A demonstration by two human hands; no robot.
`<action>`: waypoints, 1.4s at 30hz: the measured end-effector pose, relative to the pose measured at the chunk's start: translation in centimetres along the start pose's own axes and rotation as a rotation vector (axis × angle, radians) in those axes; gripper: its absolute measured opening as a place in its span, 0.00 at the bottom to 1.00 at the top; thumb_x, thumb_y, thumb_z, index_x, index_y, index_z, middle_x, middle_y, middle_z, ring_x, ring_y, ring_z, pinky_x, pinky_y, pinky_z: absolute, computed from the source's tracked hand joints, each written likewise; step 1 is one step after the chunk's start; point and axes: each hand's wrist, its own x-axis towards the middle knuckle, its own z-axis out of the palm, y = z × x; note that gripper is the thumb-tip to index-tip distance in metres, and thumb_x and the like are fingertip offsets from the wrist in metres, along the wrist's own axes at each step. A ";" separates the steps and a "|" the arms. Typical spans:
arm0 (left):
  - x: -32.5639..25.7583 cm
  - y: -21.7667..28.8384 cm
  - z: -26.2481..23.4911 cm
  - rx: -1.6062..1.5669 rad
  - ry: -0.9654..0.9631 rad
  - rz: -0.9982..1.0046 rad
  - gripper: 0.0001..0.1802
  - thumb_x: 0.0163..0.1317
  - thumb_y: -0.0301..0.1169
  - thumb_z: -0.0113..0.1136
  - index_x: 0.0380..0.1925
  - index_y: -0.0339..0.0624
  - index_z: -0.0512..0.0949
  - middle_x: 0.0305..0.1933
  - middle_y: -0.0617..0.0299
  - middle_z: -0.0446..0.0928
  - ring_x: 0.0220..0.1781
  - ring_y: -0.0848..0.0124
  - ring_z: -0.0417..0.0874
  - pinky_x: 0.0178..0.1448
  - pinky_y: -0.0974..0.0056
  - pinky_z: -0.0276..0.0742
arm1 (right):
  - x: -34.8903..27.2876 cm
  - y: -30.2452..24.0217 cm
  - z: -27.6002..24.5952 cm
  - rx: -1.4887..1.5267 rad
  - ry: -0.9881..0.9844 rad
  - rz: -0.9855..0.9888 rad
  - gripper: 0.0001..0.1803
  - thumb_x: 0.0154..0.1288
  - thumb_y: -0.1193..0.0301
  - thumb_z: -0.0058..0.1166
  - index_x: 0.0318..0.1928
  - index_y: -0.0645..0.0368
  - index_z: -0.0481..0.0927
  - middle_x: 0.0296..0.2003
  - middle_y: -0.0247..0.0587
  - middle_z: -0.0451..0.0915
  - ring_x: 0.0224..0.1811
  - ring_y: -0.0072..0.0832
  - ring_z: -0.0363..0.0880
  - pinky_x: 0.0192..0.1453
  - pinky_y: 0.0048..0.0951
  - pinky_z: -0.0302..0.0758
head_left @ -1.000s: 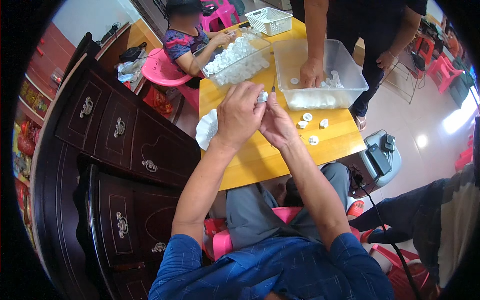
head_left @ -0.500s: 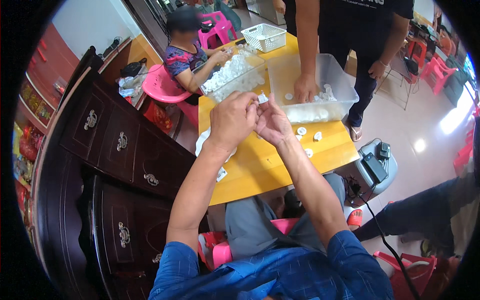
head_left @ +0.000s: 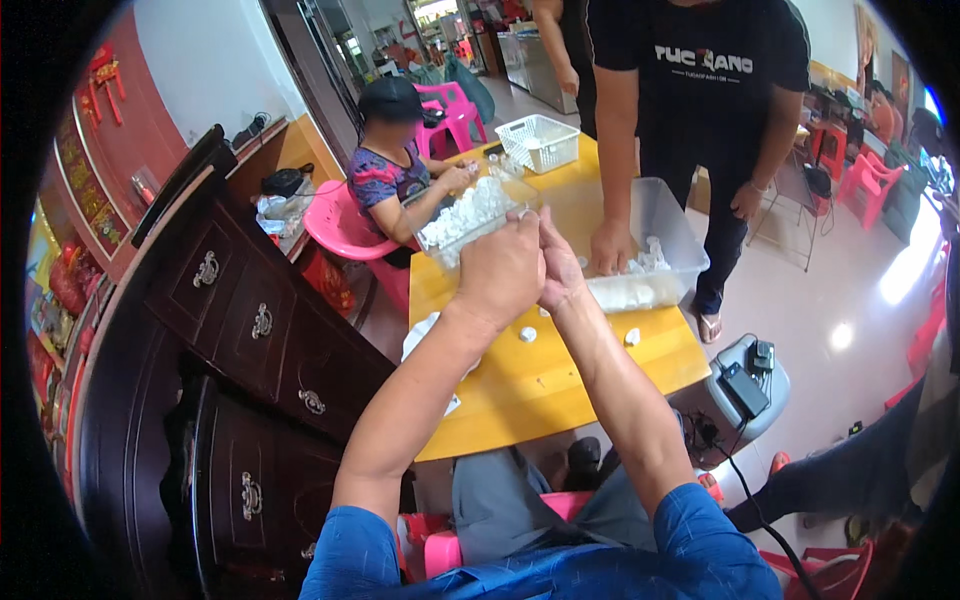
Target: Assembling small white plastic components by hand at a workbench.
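My left hand [head_left: 500, 272] and my right hand [head_left: 560, 268] are raised together above the yellow table [head_left: 520, 390], fingers closed and pressed against each other. A small white piece [head_left: 522, 213] shows at their fingertips; most of it is hidden by the fingers. Just below the hands, loose small white pieces [head_left: 527, 334] lie on the tabletop. Beyond the hands stands a clear bin heaped with white pieces [head_left: 470, 215].
A standing person in a black shirt has a hand [head_left: 608, 250] in a second clear bin [head_left: 672, 225]. Another person [head_left: 395, 170] sits on a pink chair at the far left. A white basket [head_left: 540, 142] stands at the far end. A dark wooden cabinet [head_left: 240, 330] flanks the left.
My joined hands have stayed together and sit higher against the table. The view has tilted up, showing more of the standing person and the room behind.
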 end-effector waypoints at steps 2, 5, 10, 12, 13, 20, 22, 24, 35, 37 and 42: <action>0.4 0.4 -0.8 0.038 -0.053 -0.087 0.21 0.57 0.33 0.62 0.49 0.36 0.74 0.34 0.47 0.83 0.36 0.50 0.87 0.40 0.49 0.82 | 0.7 0.2 0.8 -0.036 -0.003 -0.021 0.26 0.74 0.49 0.50 0.51 0.62 0.78 0.45 0.44 0.82 0.48 0.36 0.82 0.57 0.42 0.79; 0.7 0.7 -1.6 0.049 -0.050 -0.117 0.26 0.56 0.33 0.62 0.53 0.34 0.72 0.35 0.45 0.83 0.37 0.49 0.86 0.40 0.48 0.82 | 1.9 0.0 1.4 -0.066 -0.011 -0.036 0.27 0.73 0.49 0.50 0.50 0.63 0.79 0.42 0.43 0.83 0.45 0.35 0.83 0.54 0.39 0.80; 0.1 -0.8 -1.9 0.083 0.129 -0.035 0.20 0.59 0.31 0.56 0.50 0.31 0.70 0.39 0.45 0.81 0.31 0.51 0.87 0.32 0.49 0.84 | 3.5 1.2 3.2 -0.059 -0.080 0.002 0.28 0.73 0.48 0.49 0.49 0.63 0.80 0.38 0.42 0.83 0.43 0.33 0.83 0.50 0.36 0.81; 0.0 -0.9 -2.5 0.075 0.123 -0.056 0.22 0.59 0.31 0.57 0.51 0.31 0.70 0.41 0.44 0.81 0.31 0.50 0.87 0.32 0.49 0.84 | 4.5 1.5 2.8 -0.002 -0.161 0.052 0.29 0.73 0.47 0.48 0.49 0.64 0.80 0.38 0.41 0.83 0.42 0.33 0.83 0.50 0.36 0.81; -0.1 -1.0 -2.7 0.085 0.112 -0.077 0.23 0.58 0.31 0.58 0.52 0.30 0.70 0.41 0.44 0.81 0.31 0.50 0.87 0.33 0.49 0.84 | 4.7 1.6 2.6 0.000 -0.162 0.057 0.29 0.73 0.47 0.48 0.49 0.64 0.80 0.38 0.41 0.83 0.42 0.33 0.83 0.50 0.36 0.81; -0.5 -2.5 -2.7 0.086 0.118 -0.068 0.27 0.56 0.32 0.60 0.53 0.28 0.69 0.42 0.44 0.81 0.36 0.49 0.87 0.39 0.50 0.84 | 5.5 2.0 1.6 -0.197 -0.075 0.009 0.30 0.74 0.46 0.46 0.49 0.64 0.80 0.41 0.42 0.83 0.46 0.34 0.81 0.56 0.38 0.79; -0.5 -2.3 -2.6 0.075 0.104 -0.079 0.27 0.55 0.32 0.60 0.53 0.28 0.69 0.42 0.44 0.81 0.35 0.49 0.87 0.38 0.50 0.84 | 5.4 1.9 1.4 -0.218 -0.075 0.001 0.30 0.74 0.46 0.46 0.49 0.64 0.80 0.41 0.42 0.83 0.47 0.34 0.81 0.57 0.39 0.78; -0.5 -2.2 -2.6 0.068 0.091 -0.090 0.27 0.55 0.32 0.61 0.53 0.28 0.69 0.41 0.44 0.81 0.35 0.49 0.87 0.38 0.49 0.83 | 5.3 2.0 1.6 -0.182 -0.057 -0.003 0.30 0.75 0.46 0.45 0.50 0.64 0.80 0.44 0.43 0.82 0.49 0.35 0.81 0.59 0.40 0.78; -0.2 -1.7 -2.5 0.049 0.058 -0.119 0.29 0.55 0.34 0.61 0.54 0.29 0.68 0.36 0.42 0.82 0.34 0.48 0.87 0.37 0.47 0.82 | 4.5 1.3 1.7 -0.208 -0.105 0.002 0.28 0.75 0.47 0.46 0.52 0.62 0.78 0.46 0.44 0.81 0.51 0.34 0.80 0.59 0.39 0.77; -0.2 -1.8 -2.6 0.056 0.079 -0.107 0.29 0.55 0.34 0.62 0.55 0.29 0.68 0.36 0.42 0.82 0.34 0.47 0.87 0.37 0.46 0.82 | 4.6 1.3 1.9 -0.205 -0.146 0.025 0.28 0.75 0.47 0.46 0.52 0.62 0.78 0.46 0.44 0.81 0.51 0.34 0.79 0.60 0.39 0.77; 0.1 -1.4 -3.2 0.048 0.073 -0.120 0.30 0.55 0.35 0.63 0.55 0.30 0.68 0.36 0.43 0.82 0.34 0.47 0.87 0.38 0.46 0.82 | 4.4 1.6 3.5 -0.301 0.039 -0.075 0.30 0.72 0.42 0.46 0.46 0.58 0.80 0.38 0.43 0.83 0.42 0.33 0.83 0.50 0.38 0.81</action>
